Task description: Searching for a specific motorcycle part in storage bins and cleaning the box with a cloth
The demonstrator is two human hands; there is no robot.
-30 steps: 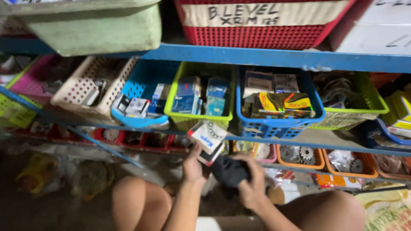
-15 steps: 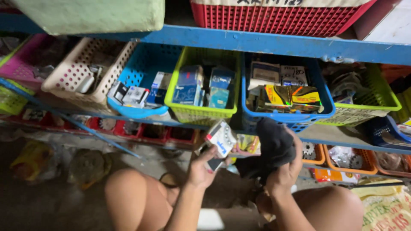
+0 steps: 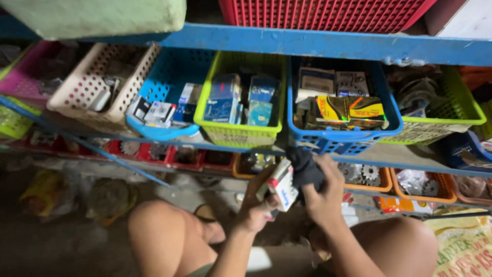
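My left hand (image 3: 254, 206) grips a small white box with red and blue print (image 3: 281, 183), held tilted in front of the lower shelf. My right hand (image 3: 324, 195) is closed on a dark cloth (image 3: 304, 166) that presses against the box's right side. Both hands hover just below the blue basket (image 3: 342, 137) full of boxed parts and the lime-green basket (image 3: 240, 131) with blue boxes. My bare knees show at the bottom of the view.
A blue shelf rail (image 3: 328, 45) carries a red crate (image 3: 328, 13) and a pale green bin (image 3: 97, 15) above. Beige (image 3: 97, 92), round blue (image 3: 164, 110) and another green basket (image 3: 441, 110) line the shelf. Orange trays with gears (image 3: 405, 182) sit lower down.
The view has dropped slightly. My hands moved together, lower and to the centre; the cloth now presses against the box instead of being held apart to its right.
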